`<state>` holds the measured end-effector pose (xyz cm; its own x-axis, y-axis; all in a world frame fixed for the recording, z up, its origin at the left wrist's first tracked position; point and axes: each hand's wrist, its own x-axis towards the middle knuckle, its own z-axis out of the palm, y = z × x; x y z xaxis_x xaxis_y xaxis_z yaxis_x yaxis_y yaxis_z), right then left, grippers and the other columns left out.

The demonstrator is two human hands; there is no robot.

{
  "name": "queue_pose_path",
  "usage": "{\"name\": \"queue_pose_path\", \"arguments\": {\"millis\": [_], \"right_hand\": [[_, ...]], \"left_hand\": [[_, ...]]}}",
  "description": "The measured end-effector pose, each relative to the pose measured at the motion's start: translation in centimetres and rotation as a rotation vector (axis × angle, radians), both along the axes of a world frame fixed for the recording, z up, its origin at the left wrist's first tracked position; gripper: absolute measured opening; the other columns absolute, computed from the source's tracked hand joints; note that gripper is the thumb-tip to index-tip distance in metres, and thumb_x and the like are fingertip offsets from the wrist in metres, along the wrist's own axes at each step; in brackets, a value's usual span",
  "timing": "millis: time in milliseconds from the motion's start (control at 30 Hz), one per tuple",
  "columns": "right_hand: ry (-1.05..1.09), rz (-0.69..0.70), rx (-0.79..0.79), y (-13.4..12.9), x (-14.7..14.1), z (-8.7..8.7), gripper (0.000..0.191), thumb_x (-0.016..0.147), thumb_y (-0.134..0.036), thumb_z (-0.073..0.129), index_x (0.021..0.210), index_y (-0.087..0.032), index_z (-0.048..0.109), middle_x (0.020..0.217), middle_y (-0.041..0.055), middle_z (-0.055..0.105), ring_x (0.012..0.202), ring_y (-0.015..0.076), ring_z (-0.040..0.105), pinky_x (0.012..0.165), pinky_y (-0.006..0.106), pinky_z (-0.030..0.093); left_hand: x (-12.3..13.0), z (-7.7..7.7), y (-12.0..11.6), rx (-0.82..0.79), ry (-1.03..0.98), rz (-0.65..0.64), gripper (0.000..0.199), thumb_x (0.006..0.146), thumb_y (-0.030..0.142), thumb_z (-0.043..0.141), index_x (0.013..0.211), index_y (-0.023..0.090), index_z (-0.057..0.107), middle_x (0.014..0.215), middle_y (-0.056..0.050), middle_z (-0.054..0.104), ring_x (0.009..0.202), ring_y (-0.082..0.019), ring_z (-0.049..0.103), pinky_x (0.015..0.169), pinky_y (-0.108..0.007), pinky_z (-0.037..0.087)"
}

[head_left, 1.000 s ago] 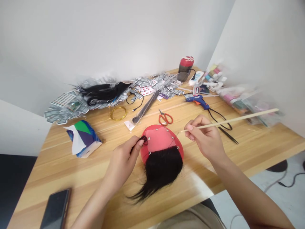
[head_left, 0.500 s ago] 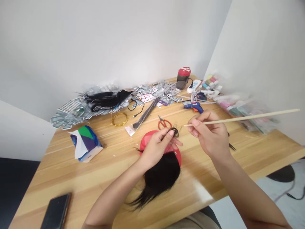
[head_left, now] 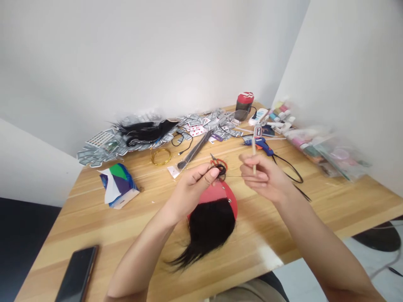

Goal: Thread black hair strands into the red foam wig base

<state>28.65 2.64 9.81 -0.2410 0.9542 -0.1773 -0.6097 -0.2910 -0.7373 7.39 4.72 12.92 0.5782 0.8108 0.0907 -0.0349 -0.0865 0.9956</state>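
left hand (head_left: 192, 195) pinches black loop (head_left: 221, 170) over red studded dome (head_left: 218, 196) (black fringe (head_left: 209, 230) below); right hand (head_left: 264, 178) grips wooden stick (head_left: 253, 157).

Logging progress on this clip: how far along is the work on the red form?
Done: a black hair fringe hangs from the red form. In hand: the left hand pinches a dark loop; the right hand holds a wooden stick. Left: its top is uncovered.

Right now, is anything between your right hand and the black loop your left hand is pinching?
Nothing solid. Only a thin dark strand crosses the gap between your right hand, which holds the wooden stick, and the black loop in your left hand. The red form lies below them.
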Motion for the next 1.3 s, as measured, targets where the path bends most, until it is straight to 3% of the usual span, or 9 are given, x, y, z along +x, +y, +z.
{"name": "queue_pose_path", "arguments": {"millis": [100, 233, 500, 700, 833, 900, 967, 1167, 1300], "right_hand": [[0.021, 0.148, -0.046, -0.8, -1.8, -0.9, 0.041, 0.081, -0.032, 0.078, 0.062, -0.021, 0.044, 0.038, -0.0151, 0.029, 0.034, 0.0032, 0.004, 0.028, 0.010, 0.019], [0.051, 0.219, -0.049, -1.9, -3.7, -1.3, 0.043, 0.079, -0.045, 0.083, 0.065, -0.019, 0.054, 0.034, -0.0131, 0.034, 0.031, 0.0032, 0.010, 0.027, 0.011, 0.019], [0.062, -0.169, -0.006, -0.8, -1.4, -1.8, 0.047, 0.070, -0.038, 0.093, 0.064, -0.020, 0.050, 0.044, -0.0132, 0.034, 0.039, 0.0040, 0.011, 0.032, 0.009, 0.024], [-0.063, -0.205, 0.009, -1.3, -2.3, -3.8, 0.045, 0.067, -0.042, 0.096, 0.067, -0.018, 0.059, 0.052, -0.0072, 0.049, 0.043, 0.0035, 0.026, 0.037, 0.012, 0.024], [-0.084, -0.225, 0.059, -1.8, -1.8, -2.8, 0.063, 0.060, -0.063, 0.092, 0.059, -0.021, 0.046, 0.049, -0.0100, 0.033, 0.044, 0.0065, 0.021, 0.039, 0.017, 0.025], [-0.352, -0.234, 0.098, -1.8, -0.6, -2.8, 0.073, 0.072, -0.086, 0.066, 0.055, -0.023, 0.031, 0.047, -0.0099, 0.021, 0.043, 0.0094, 0.017, 0.039, 0.022, 0.024], [-0.879, -0.155, 0.106, -1.5, 0.8, -3.6, 0.073, 0.082, -0.094, 0.031, 0.054, -0.026, 0.030, 0.046, -0.0074, 0.023, 0.042, 0.0127, 0.024, 0.043, 0.027, 0.027], [-1.399, 0.093, 0.004, -1.0, 2.6, -7.4, 0.048, 0.077, -0.049, 0.075, 0.046, -0.023, 0.050, 0.045, 0.0036, 0.054, 0.048, 0.0197, 0.049, 0.053, 0.031, 0.027], [-1.527, 0.239, 0.015, -4.4, 4.1, -5.6, 0.018, 0.077, -0.034, 0.079, 0.070, -0.019, 0.071, 0.069, 0.0074, 0.074, 0.064, 0.0252, 0.065, 0.060, 0.032, 0.042]], "left_hand": [[-0.3, 0.2, -0.8, 0.026, 0.016, -0.037, 0.041, 0.091, 0.055, 0.066, 0.073, 0.018, 0.062, 0.072, 0.002, 0.054, 0.070, -0.013, 0.049, 0.069, -0.024, 0.042], [0.0, -1.5, -1.1, 0.054, 0.028, -0.022, 0.042, 0.092, 0.057, 0.063, 0.077, 0.017, 0.064, 0.075, 0.000, 0.058, 0.073, -0.015, 0.054, 0.071, -0.025, 0.044], [-1.9, -2.4, -1.1, 0.089, -0.010, 0.210, 0.043, 0.095, 0.059, 0.061, 0.079, 0.019, 0.066, 0.077, 0.000, 0.061, 0.076, -0.015, 0.054, 0.073, -0.025, 0.043], [-4.4, -2.3, -1.5, 0.092, -0.019, 0.367, 0.046, 0.092, 0.061, 0.065, 0.071, 0.020, 0.061, 0.065, 0.004, 0.045, 0.061, -0.011, 0.038, 0.057, -0.023, 0.032], [-4.6, -2.1, -1.6, 0.056, -0.031, 0.434, 0.052, 0.086, 0.066, 0.069, 0.067, 0.019, 0.057, 0.060, 0.006, 0.037, 0.052, -0.009, 0.023, 0.046, -0.024, 0.021], [-5.0, -1.8, -1.7, 0.032, -0.052, 0.489, 0.055, 0.085, 0.070, 0.068, 0.068, 0.020, 0.053, 0.061, 0.007, 0.037, 0.050, -0.008, 0.019, 0.044, -0.024, 0.017], [-5.7, -1.5, -1.9, 0.009, -0.070, 0.531, 0.056, 0.084, 0.071, 0.067, 0.068, 0.020, 0.050, 0.061, 0.007, 0.036, 0.050, -0.008, 0.017, 0.044, -0.023, 0.014], [-7.1, -2.4, -3.3, -0.047, -0.013, 0.440, 0.056, 0.087, 0.068, 0.066, 0.065, 0.018, 0.053, 0.060, 0.005, 0.038, 0.052, -0.008, 0.022, 0.047, -0.024, 0.019], [-7.1, -3.4, -3.9, -0.083, 0.028, 0.328, 0.055, 0.091, 0.066, 0.062, 0.066, 0.018, 0.054, 0.061, 0.004, 0.040, 0.055, -0.009, 0.031, 0.050, -0.023, 0.024]]}}
